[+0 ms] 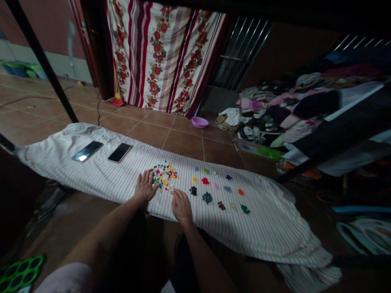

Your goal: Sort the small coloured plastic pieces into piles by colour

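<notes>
On the striped cloth [137, 169] lies a loose pile of small multicoloured pieces [165, 173], too small to name by kind. My left hand [146, 187] rests flat at the pile's left edge, fingers spread and touching some pieces. At the pile's near right edge is my right hand [182, 206], its fingers slightly bent and apart, with a white piece [172, 187] close to the tips. Small single-colour groups sit further right, among them black pieces [193, 190], red pieces [205, 180], dark grey pieces [207, 197], orange pieces [241, 191] and green pieces [245, 209].
Two phones [120, 152] lie on the cloth at the left. Beyond the cloth-covered surface, a purple basin [200, 122] stands on the tiled floor before a floral curtain [165, 57]. Clothes [275, 110] are heaped at right. Dark frame bars [42, 61] flank the surface.
</notes>
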The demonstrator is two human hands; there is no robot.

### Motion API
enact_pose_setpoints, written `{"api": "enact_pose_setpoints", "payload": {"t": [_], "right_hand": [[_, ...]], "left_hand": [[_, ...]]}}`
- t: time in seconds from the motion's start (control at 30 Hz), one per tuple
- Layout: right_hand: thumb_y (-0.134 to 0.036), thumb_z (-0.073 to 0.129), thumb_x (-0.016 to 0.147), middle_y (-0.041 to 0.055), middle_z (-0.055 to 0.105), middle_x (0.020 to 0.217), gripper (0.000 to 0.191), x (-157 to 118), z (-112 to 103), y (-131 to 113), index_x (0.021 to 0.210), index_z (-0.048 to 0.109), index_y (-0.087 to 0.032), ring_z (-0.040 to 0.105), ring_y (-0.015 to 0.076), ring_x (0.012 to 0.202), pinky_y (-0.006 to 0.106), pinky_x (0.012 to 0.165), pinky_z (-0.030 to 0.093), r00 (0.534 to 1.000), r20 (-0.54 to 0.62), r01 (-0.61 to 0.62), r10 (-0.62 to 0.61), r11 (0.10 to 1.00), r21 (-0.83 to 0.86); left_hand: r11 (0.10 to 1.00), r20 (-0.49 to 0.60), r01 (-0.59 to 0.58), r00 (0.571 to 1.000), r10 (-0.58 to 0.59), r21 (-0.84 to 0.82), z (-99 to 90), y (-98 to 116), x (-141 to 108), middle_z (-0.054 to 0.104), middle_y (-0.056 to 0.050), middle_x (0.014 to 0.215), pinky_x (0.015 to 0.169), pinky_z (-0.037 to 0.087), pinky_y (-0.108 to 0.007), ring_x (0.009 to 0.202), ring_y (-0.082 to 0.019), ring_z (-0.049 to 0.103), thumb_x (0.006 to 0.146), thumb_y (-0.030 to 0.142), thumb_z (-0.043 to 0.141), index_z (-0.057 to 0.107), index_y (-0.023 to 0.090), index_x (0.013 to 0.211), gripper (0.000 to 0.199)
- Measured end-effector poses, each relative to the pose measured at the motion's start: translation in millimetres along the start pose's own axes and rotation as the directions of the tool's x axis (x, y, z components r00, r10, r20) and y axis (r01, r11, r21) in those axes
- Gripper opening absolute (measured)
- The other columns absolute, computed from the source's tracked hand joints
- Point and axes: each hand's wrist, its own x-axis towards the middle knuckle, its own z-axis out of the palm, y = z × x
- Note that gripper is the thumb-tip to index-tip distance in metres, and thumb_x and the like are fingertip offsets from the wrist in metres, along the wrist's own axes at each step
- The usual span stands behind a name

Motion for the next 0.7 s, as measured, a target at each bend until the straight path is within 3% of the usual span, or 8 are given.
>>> {"api": "enact_pose_setpoints", "payload": {"t": [0.2,0.33,0.5,0.7], "right_hand": [[-0.009,0.038,0.09,0.0106,0.068,0.116,0.04,1.9,-4.6,-5.1,0.115,0.068,-0.017,0.055,0.0223,0.115,0.04,0.102,0.047,1.0,0.009,-0.002,0.002,1.0,-0.02],[-0.008,0.04,0.088,0.0102,0.067,0.116,0.041,2.4,-6.5,-6.1,0.116,0.068,-0.018,0.055,0.0221,0.116,0.04,0.101,0.048,1.0,0.006,0.004,-0.004,1.0,-0.022],[-0.006,0.042,0.083,0.0103,0.067,0.116,0.041,4.6,-7.4,-7.4,0.114,0.068,-0.018,0.056,0.0229,0.114,0.04,0.1,0.049,0.999,0.036,-0.026,0.027,0.999,-0.03],[-0.006,0.043,0.083,0.0098,0.067,0.118,0.041,4.2,-9.7,-9.8,0.114,0.066,-0.018,0.055,0.0225,0.116,0.039,0.101,0.048,0.996,0.079,-0.047,0.052,0.997,-0.059]], "left_hand": [[0.977,-0.016,-0.213,0.977,0.213,0.0,6.9,3.9,15.5,0.028,-0.011,0.161,0.12,0.022,-0.053,0.15,-0.028,0.024,0.097,0.055,0.025,0.028,0.02,0.154,0.067],[0.946,-0.033,-0.325,0.945,0.325,-0.004,6.3,-7.7,29.9,0.028,-0.008,0.161,0.12,0.023,-0.049,0.151,-0.026,0.021,0.097,0.053,0.026,0.029,0.023,0.153,0.064],[0.983,-0.045,-0.182,0.982,0.182,0.001,14.8,-35.0,61.9,0.034,-0.016,0.157,0.118,0.026,-0.053,0.149,-0.03,0.027,0.097,0.048,0.028,0.033,0.016,0.152,0.063],[0.968,-0.034,-0.248,0.968,0.247,-0.034,26.7,-30.9,91.9,0.035,-0.014,0.157,0.118,0.025,-0.054,0.149,-0.028,0.027,0.098,0.044,0.024,0.034,0.018,0.151,0.06]]}}
